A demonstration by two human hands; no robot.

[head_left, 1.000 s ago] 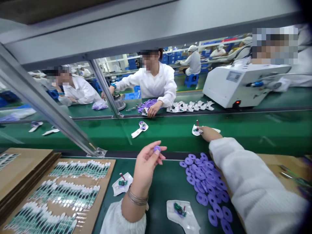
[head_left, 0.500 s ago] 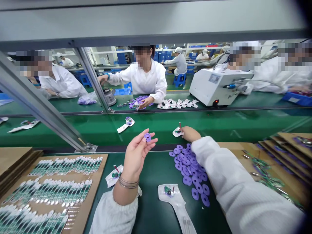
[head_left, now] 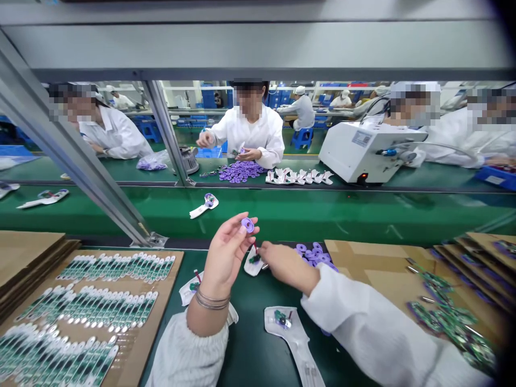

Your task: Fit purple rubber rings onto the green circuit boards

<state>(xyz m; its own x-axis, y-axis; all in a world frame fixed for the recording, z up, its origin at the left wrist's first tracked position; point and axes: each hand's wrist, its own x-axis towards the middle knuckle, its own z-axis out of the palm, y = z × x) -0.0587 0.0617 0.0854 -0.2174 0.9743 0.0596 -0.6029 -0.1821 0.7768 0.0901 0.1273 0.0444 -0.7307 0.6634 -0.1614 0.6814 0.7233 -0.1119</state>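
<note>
At the far left, a stack of cardboard sheets (head_left: 30, 252) was seen. Next to it, slim green-and-white circuit boards (head_left: 97, 303) were laid out in three rows on a flat cardboard sheet (head_left: 139, 344). A slanted metal post (head_left: 80, 150) was placed behind them. Further to the right, a white part (head_left: 187, 293) with a red piece on it was partly hidden by the left wrist, on which metal bracelets (head_left: 212, 301) were worn. Beyond it, a handle-shaped piece (head_left: 205, 205) was carried on the green conveyor belt (head_left: 161, 215). By the left hand (head_left: 228, 244), a purple ring (head_left: 247, 225) was pinched between the thumb and the fingers, and it was held up at the near edge of the belt. Just beside, on its right and slightly lower, a white shell (head_left: 253, 260) with green and red pieces was grasped at its side by the fingertips of the right hand (head_left: 282, 263); whether it was supported by the table (head_left: 250, 344) could not be told. Nearer, a longer white handle (head_left: 296, 344) was left lying on the table, touched by neither hand. A pile of purple rings (head_left: 316, 255) was partly covered by the right forearm. At the far right, circuit boards with metal cylinders (head_left: 447, 312) were heaped on cardboard (head_left: 355, 255), and more cardboard layers (head_left: 484, 258) were stacked behind.
</note>
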